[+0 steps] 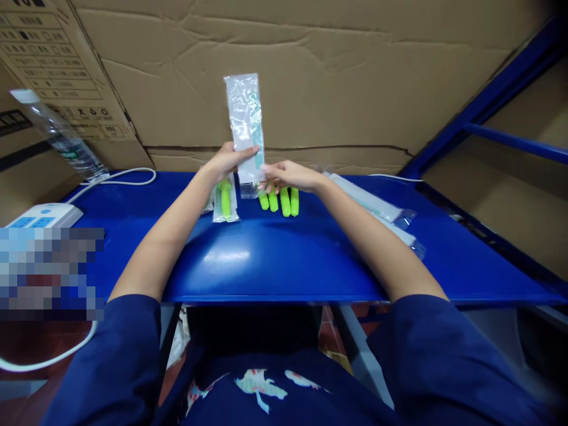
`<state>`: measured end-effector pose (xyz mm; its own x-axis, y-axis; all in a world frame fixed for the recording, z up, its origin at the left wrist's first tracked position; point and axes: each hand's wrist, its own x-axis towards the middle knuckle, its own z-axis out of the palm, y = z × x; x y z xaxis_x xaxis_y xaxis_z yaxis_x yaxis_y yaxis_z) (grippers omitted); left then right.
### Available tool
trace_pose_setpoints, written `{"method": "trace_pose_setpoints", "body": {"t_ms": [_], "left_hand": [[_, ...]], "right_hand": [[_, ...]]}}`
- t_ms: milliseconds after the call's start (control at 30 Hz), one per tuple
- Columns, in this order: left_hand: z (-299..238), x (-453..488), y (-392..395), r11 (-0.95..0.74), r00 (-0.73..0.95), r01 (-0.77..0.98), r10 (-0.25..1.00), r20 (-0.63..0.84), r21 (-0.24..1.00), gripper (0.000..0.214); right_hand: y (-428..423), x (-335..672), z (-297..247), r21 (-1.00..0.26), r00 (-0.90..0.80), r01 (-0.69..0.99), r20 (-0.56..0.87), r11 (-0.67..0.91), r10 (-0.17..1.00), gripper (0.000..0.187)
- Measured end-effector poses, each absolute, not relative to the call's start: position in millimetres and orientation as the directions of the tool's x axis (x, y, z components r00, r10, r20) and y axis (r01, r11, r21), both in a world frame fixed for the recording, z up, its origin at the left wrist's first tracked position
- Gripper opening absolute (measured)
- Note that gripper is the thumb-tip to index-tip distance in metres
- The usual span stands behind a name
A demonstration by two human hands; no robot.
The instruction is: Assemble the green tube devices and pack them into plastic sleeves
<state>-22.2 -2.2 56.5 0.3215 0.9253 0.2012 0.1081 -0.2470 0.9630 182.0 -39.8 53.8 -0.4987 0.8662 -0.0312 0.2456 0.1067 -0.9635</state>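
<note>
My left hand (231, 160) grips a clear plastic bag (245, 112) with a white and pale green card inside, its thumb lying across the front. The bag is held upright above the table. At its lower right edge, my right hand (288, 176) pinches the bag between thumb and fingers. Below my right hand lie several bright green stick-shaped pieces (286, 204), their upper ends partly hidden by my fingers. Under my left hand, a bagged green piece (226, 201) rests on the table.
A blue table (275, 254) stands before a cardboard wall (332, 77). Flat plastic bags with white cards (373, 198) lie on the right, partly behind my forearm. On the left are a clear bottle (66, 136), a white power strip (47, 216) and a white cable (128, 177).
</note>
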Motion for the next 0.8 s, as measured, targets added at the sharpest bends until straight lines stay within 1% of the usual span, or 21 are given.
{"method": "trace_pose_setpoints", "body": {"t_ms": [67, 100, 200, 267, 333, 367, 400, 433, 467, 533, 600, 633, 667, 700, 733, 800], "left_hand": [[55.6, -22.2, -0.1, -0.279, 0.305, 0.153, 0.926, 0.224, 0.948, 0.062], [55.4, -23.9, 1.0, -0.286, 0.294, 0.176, 0.928, 0.227, 0.942, 0.063], [58.3, -36.2, 2.4, -0.266, 0.285, 0.294, 0.941, 0.181, 0.918, 0.061], [64.4, -47.2, 0.3, -0.226, 0.365, 0.439, 0.929, 0.057, 0.870, 0.064], [73.7, -55.7, -4.7, -0.199, 0.475, 0.610, 0.867, -0.153, 0.767, 0.071], [79.1, -57.8, -8.1, -0.207, 0.513, 0.674, 0.822, -0.247, 0.709, 0.070], [84.6, -58.0, -12.0, -0.237, 0.542, 0.711, 0.784, -0.302, 0.662, 0.067], [90.0, -56.4, -16.1, -0.283, 0.571, 0.721, 0.760, -0.310, 0.633, 0.063], [94.8, -53.3, -20.2, -0.338, 0.602, 0.706, 0.750, -0.276, 0.622, 0.059], [102.2, -44.5, -27.4, -0.468, 0.652, 0.626, 0.753, -0.088, 0.624, 0.056], [105.4, -35.8, -32.0, -0.599, 0.669, 0.556, 0.734, 0.117, 0.576, 0.065], [105.4, -32.6, -33.2, -0.644, 0.672, 0.550, 0.719, 0.176, 0.532, 0.073], [104.4, -30.5, -33.6, -0.669, 0.676, 0.564, 0.711, 0.196, 0.484, 0.081], [102.6, -29.5, -33.2, -0.675, 0.677, 0.591, 0.712, 0.183, 0.441, 0.088], [100.3, -29.5, -32.1, -0.666, 0.676, 0.624, 0.722, 0.146, 0.407, 0.093], [95.0, -31.3, -28.4, -0.626, 0.655, 0.691, 0.754, 0.054, 0.362, 0.095]], "right_hand": [[-41.8, 176.6, 51.6, -0.962, -0.496, 0.235, 0.007, 0.142, 0.868, 0.024], [-41.3, 175.7, 50.5, -0.964, -0.479, 0.223, 0.021, 0.145, 0.878, 0.021], [-36.4, 178.5, 48.7, -0.979, -0.378, 0.172, 0.038, 0.110, 0.925, 0.019], [-32.6, 182.9, 48.8, -0.988, -0.286, 0.131, 0.045, 0.085, 0.957, 0.019], [-29.7, 187.7, 49.4, -0.992, -0.215, 0.105, 0.048, 0.071, 0.975, 0.019], [-28.6, 190.0, 49.7, -0.992, -0.199, 0.104, 0.046, 0.068, 0.979, 0.019], [-27.7, 192.2, 49.9, -0.992, -0.200, 0.111, 0.042, 0.065, 0.979, 0.018], [-27.1, 194.1, 50.1, -0.990, -0.214, 0.124, 0.032, 0.060, 0.976, 0.019], [-26.6, 195.8, 50.3, -0.988, -0.238, 0.142, 0.021, 0.056, 0.971, 0.020], [-26.4, 198.1, 50.3, -0.982, -0.290, 0.180, -0.004, 0.050, 0.957, 0.023], [-26.9, 198.8, 50.4, -0.978, -0.339, 0.203, -0.021, 0.051, 0.941, 0.023], [-27.3, 198.7, 50.5, -0.977, -0.357, 0.206, -0.024, 0.054, 0.934, 0.023], [-27.8, 198.3, 50.6, -0.978, -0.370, 0.202, -0.023, 0.056, 0.929, 0.023], [-28.4, 197.7, 50.8, -0.980, -0.378, 0.193, -0.022, 0.056, 0.926, 0.022], [-28.9, 197.1, 51.1, -0.982, -0.384, 0.181, -0.019, 0.055, 0.923, 0.021], [-29.4, 196.0, 51.9, -0.987, -0.395, 0.151, -0.013, 0.051, 0.919, 0.017]]}}
